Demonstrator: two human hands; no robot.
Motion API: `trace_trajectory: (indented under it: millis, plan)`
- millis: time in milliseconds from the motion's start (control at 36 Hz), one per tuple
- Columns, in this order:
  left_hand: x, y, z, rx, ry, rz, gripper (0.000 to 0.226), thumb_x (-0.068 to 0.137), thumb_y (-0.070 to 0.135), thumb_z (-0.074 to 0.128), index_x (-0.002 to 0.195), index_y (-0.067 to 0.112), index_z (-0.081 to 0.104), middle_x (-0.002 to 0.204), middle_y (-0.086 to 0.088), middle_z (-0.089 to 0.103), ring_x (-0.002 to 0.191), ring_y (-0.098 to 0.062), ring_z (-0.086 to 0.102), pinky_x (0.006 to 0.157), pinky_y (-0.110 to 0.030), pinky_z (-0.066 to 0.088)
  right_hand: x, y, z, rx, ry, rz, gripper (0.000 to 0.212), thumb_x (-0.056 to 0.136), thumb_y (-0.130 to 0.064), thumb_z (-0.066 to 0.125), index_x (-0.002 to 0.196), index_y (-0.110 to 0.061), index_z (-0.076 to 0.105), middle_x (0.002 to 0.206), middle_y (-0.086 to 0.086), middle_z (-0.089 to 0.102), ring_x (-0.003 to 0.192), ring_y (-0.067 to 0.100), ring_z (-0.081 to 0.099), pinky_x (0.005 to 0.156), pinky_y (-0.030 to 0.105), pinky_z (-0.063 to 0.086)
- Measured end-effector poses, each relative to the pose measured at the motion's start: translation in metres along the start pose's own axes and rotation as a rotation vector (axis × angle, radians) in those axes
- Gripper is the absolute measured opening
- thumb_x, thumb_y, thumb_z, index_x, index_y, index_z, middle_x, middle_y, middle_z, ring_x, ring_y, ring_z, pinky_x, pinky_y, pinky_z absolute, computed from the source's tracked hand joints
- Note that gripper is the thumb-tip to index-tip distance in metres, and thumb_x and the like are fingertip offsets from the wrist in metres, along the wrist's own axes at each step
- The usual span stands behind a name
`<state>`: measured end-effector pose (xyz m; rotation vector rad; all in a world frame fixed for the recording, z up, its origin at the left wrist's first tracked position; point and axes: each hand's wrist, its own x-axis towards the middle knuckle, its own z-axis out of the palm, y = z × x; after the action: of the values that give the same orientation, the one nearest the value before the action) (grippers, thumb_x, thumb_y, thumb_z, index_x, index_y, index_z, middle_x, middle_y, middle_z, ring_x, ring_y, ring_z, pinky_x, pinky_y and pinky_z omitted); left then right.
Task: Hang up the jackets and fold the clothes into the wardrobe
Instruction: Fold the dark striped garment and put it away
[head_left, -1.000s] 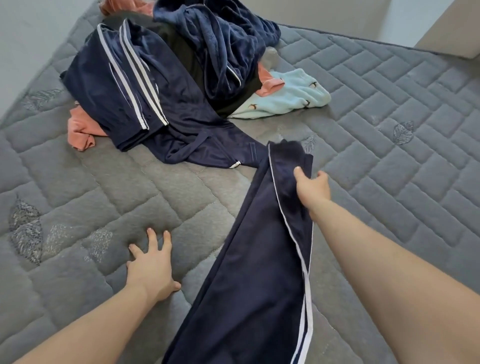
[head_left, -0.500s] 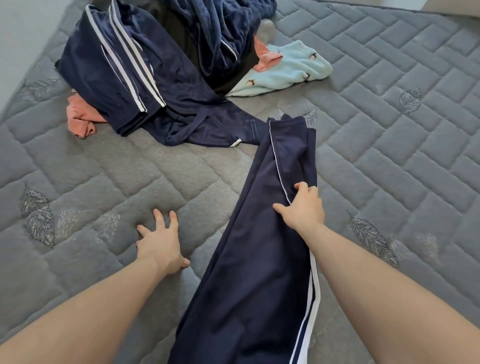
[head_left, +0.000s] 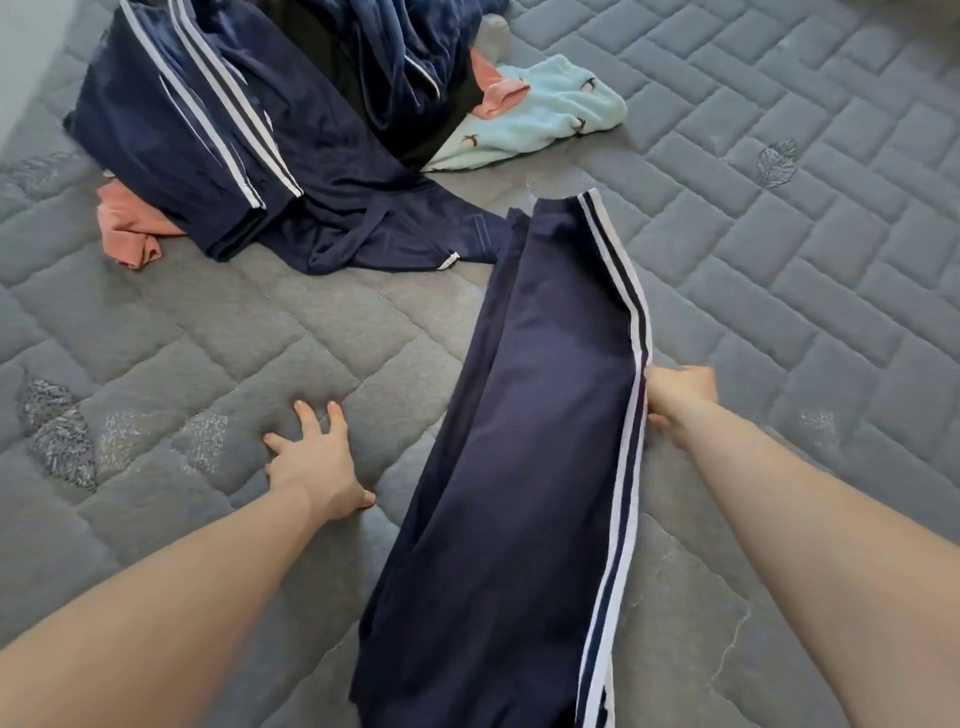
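Navy track trousers (head_left: 524, 441) lie lengthwise on mattress (head_left: 779, 260). Right hand (head_left: 678, 397) sits at striped edge; fingers blurred, grip cannot be told. Left hand (head_left: 317, 457) rests on mattress, fingers spread. Judgement: flatten legs before folding. Clothes pile (head_left: 291, 119) crowds far hem

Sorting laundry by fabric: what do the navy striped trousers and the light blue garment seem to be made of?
The navy striped trousers look like smooth synthetic tracksuit knit: a slight sheen, flat drape and sewn white side stripes. The light blue garment looks like fleece or plush: a matte, fuzzy, thick surface with small printed figures. Exact fibres cannot be told.
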<state>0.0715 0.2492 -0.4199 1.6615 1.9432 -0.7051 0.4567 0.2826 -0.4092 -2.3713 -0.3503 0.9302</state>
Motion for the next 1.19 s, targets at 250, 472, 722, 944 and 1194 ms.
trace_trajectory:
  millis: [250, 472, 722, 944, 1194]
  plan:
    - [-0.034, -0.017, 0.017, -0.19, 0.143, 0.073, 0.106, 0.085, 0.055, 0.071, 0.162, 0.024, 0.004, 0.17, -0.006, -0.002, 0.152, -0.044, 0.004, 0.123, -0.05, 0.02, -0.149, 0.151, -0.026, -0.098, -0.101, -0.092, 0.042, 0.091, -0.043, 0.066, 0.119, -0.014, 0.057, 0.117, 0.006, 0.061, 0.109, 0.024, 0.06, 0.098, 0.038, 0.046]
    - [-0.165, -0.02, 0.107, -0.971, 0.101, 0.097, 0.039, 0.091, 0.044, 0.068, 0.122, 0.022, 0.059, 0.113, 0.007, 0.065, 0.109, -0.017, 0.062, 0.096, -0.036, 0.049, -0.257, 0.24, -0.057, -0.099, -0.263, 0.035, 0.034, 0.089, -0.054, 0.066, 0.099, -0.024, 0.055, 0.096, -0.009, 0.064, 0.093, 0.014, 0.061, 0.083, 0.033, 0.043]
    - [-0.253, -0.03, 0.17, -1.256, -0.461, -0.089, 0.071, 0.062, 0.022, 0.089, 0.119, 0.027, 0.047, 0.11, -0.006, 0.071, 0.095, -0.012, 0.07, 0.073, -0.022, 0.052, -0.297, 0.29, -0.078, -0.278, -0.566, 0.163, 0.027, 0.082, -0.019, 0.076, 0.109, -0.019, 0.07, 0.104, -0.005, 0.076, 0.093, 0.012, 0.071, 0.085, 0.031, 0.056]
    - [-0.276, -0.046, 0.181, -1.068, -0.63, 0.06, 0.051, 0.058, 0.021, 0.089, 0.107, 0.019, 0.074, 0.12, -0.005, 0.072, 0.101, -0.014, 0.073, 0.087, -0.028, 0.058, -0.331, 0.313, -0.086, 0.105, -0.567, 0.436, 0.027, 0.099, -0.025, 0.062, 0.122, -0.011, 0.065, 0.108, 0.005, 0.076, 0.099, 0.025, 0.073, 0.092, 0.04, 0.056]
    - [-0.32, -0.057, 0.166, -1.098, -0.641, -0.069, 0.026, 0.085, 0.018, 0.074, 0.112, 0.017, 0.072, 0.102, 0.005, 0.078, 0.098, -0.019, 0.074, 0.096, -0.045, 0.057, -0.37, 0.316, -0.116, 0.076, -0.749, 0.554, 0.033, 0.091, -0.022, 0.066, 0.122, -0.01, 0.068, 0.108, 0.005, 0.077, 0.103, 0.023, 0.071, 0.097, 0.036, 0.051]
